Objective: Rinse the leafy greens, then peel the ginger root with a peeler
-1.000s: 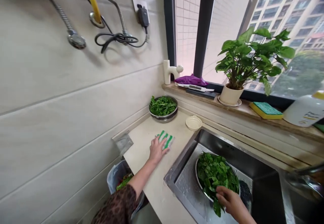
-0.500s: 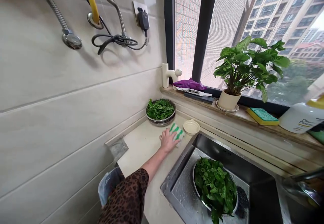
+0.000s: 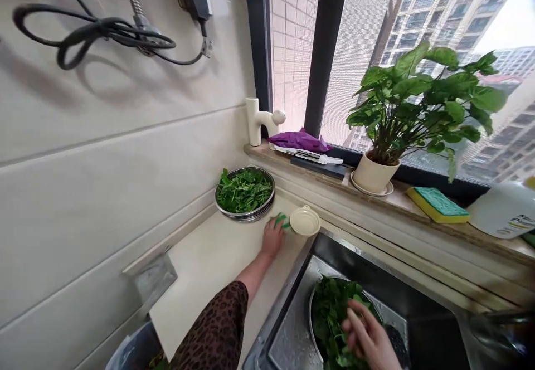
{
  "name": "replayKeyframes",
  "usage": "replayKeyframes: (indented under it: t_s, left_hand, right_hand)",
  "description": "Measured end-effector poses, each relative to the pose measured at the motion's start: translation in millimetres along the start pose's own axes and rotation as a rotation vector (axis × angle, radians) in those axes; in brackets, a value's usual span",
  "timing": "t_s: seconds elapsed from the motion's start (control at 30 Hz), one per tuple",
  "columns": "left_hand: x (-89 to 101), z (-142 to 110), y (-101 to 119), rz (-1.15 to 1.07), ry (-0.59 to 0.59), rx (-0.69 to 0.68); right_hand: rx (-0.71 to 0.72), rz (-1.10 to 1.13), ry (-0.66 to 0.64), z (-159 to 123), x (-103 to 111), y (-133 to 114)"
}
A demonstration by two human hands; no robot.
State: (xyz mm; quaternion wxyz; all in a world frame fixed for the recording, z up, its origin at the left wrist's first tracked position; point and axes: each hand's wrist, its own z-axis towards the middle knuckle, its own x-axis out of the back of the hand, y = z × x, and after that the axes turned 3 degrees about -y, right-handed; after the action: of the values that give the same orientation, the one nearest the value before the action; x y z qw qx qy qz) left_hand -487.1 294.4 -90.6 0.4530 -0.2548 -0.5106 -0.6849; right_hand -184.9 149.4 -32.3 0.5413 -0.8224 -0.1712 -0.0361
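My left hand point(image 3: 272, 238) rests on the counter with its fingers closed over a green-and-white striped cloth point(image 3: 281, 221). Only a small part of the cloth shows past the fingertips; the hand covers the rest. A cream collapsible-looking dish point(image 3: 305, 221) lies just to the right of the cloth. Behind my hand, to the left, is a metal bowl of leafy greens point(image 3: 245, 191). Over the sink, my right hand point(image 3: 368, 334) hovers above another round vessel heaped with greens point(image 3: 330, 308). Its fingers are loosely bent and a little apart, and I see nothing in them.
The steel sink point(image 3: 288, 308) takes up the lower right, with a faucet point(image 3: 505, 325) at its right side. On the sill stand a potted plant point(image 3: 376, 172), a sponge point(image 3: 438, 204), a white bottle point(image 3: 504, 208) and a purple packet point(image 3: 301, 140). A lined bin point(image 3: 134, 350) is below the counter.
My right hand has come into view over the greens in the sink. The cloth, spread out earlier, is now mostly under my left hand. The view has shifted closer.
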Motion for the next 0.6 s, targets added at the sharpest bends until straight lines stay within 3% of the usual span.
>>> replayKeyframes:
  t_s: [0.1,0.17,0.27,0.37,0.43,0.5,0.6]
  left_hand:
    - [-3.8,8.3,-7.3,-0.050,0.136,0.116]
    - [-5.9,6.8,-14.5,-0.049,0.113,0.086]
    - [-4.1,2.0,-28.5,-0.032,-0.013,-0.053]
    - [4.4,3.0,-34.8,-0.098,0.012,-0.042]
    - [10.1,5.6,-24.3,-0.174,0.085,-0.003]
    - [11.4,7.1,2.4,-0.247,0.104,-0.042]
    - [-3.9,9.9,64.5,-0.297,-0.050,-0.364]
  right_hand:
    - [0.002,-0.031,0.046,74.8,-26.7,-63.8]
    - [-0.059,-0.096,0.090,124.2,-45.2,-94.2]
    - [-0.070,-0.149,0.130,176.7,-68.5,-113.2]
    - [-0.050,-0.157,0.156,194.8,-72.2,-112.8]
    - [-0.031,-0.098,0.180,188.5,-55.8,-109.6]
    - [-0.006,0.007,0.201,169.2,-22.5,-103.7]
    - [-0.021,0.029,0.249,125.2,49.7,-83.1]
